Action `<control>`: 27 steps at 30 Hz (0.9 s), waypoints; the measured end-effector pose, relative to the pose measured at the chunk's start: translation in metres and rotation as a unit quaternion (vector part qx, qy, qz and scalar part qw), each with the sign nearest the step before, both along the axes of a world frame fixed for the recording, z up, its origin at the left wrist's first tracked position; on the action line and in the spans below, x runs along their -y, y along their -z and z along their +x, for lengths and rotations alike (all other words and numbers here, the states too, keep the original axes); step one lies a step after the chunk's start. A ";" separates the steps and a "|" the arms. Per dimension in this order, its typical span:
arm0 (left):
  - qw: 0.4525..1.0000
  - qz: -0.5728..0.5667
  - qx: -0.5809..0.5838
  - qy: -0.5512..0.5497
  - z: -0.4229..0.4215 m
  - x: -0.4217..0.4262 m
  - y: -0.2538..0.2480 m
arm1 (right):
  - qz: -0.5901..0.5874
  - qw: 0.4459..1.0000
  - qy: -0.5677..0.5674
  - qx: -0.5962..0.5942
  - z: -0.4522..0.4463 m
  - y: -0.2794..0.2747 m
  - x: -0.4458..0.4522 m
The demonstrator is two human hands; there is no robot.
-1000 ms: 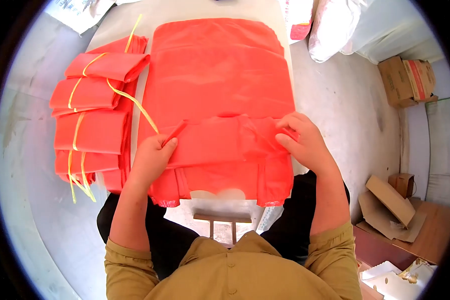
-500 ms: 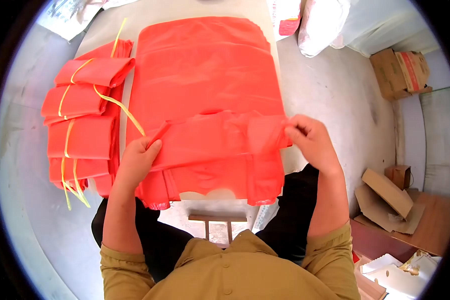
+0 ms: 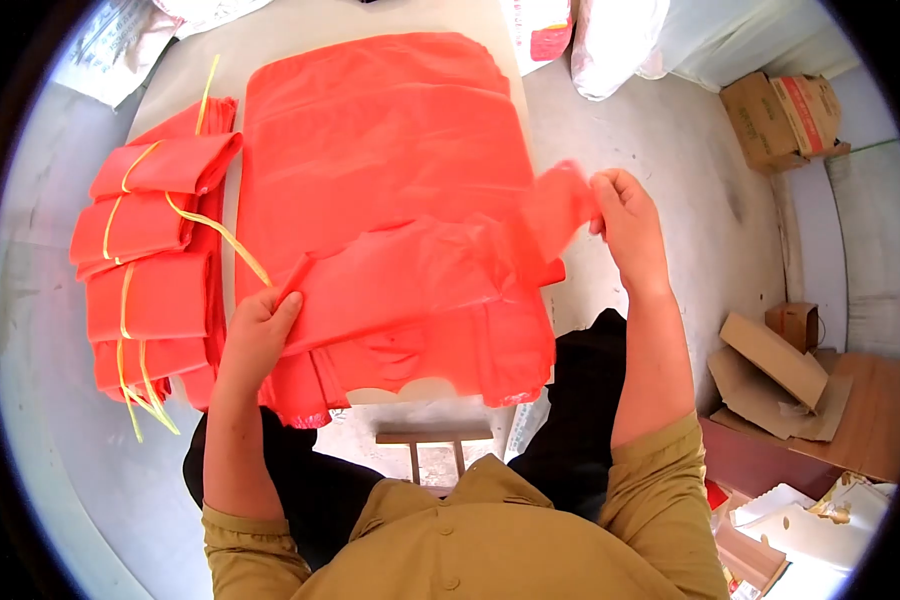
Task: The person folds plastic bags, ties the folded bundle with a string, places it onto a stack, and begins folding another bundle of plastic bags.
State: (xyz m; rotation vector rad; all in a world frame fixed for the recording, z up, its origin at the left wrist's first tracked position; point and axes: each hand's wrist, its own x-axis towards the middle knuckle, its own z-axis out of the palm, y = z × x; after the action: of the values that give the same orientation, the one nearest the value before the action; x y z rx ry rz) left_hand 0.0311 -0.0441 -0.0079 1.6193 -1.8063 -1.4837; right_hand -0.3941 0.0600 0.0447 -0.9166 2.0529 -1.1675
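Note:
A red plastic bag (image 3: pixel 400 275) is stretched between my two hands, over the near part of a flat stack of red plastic bags (image 3: pixel 385 145). My left hand (image 3: pixel 257 335) pinches its left end, thumb on top. Beyond the stack's right edge, my right hand (image 3: pixel 630 225) grips a raised, slightly blurred corner of the same bag. Handle-shaped strips show at the stack's near edge. To the left lie several folded bundles of red bags (image 3: pixel 148 300). Yellow ties (image 3: pixel 125 300) cross them, and one loose yellow strand (image 3: pixel 232 242) reaches toward my left hand.
All this rests on a pale table (image 3: pixel 185 70). A wooden stool (image 3: pixel 433 438) stands beneath its near edge. Cardboard boxes (image 3: pixel 785 115) are on the floor at the right, with an opened carton (image 3: pixel 770 380) nearer. White sacks (image 3: pixel 618 45) stand at the back.
My right hand has moved up and outward, lifting the bag's right corner off the stack. My left hand keeps its pinch. The whole view has shifted slightly.

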 end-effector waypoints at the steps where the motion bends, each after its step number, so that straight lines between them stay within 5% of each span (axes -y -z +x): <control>1: 1.000 0.002 0.005 0.001 0.000 0.000 -0.001 | 0.017 0.999 -0.004 0.030 0.003 -0.001 -0.003; 4: 1.000 0.010 0.009 0.000 0.000 0.000 -0.003 | 0.119 0.987 -0.095 0.042 0.023 -0.008 -0.013; 11: 1.000 0.019 -0.013 -0.010 -0.001 0.001 -0.001 | 0.053 0.960 -0.216 -0.172 0.045 0.027 -0.033; 20: 0.999 0.029 -0.026 -0.013 0.005 0.004 0.012 | -0.030 0.992 -0.115 0.037 0.029 0.005 -0.009; 27: 0.985 0.093 -0.119 -0.082 0.009 0.003 0.012 | 0.102 0.969 -0.224 0.024 0.031 0.001 -0.023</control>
State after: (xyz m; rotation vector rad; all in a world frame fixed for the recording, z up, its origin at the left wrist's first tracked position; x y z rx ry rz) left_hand 0.0403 -0.0472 -0.0195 1.5534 -1.4081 -1.7273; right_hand -0.3634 0.0830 0.0435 -1.1566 1.7613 -0.7153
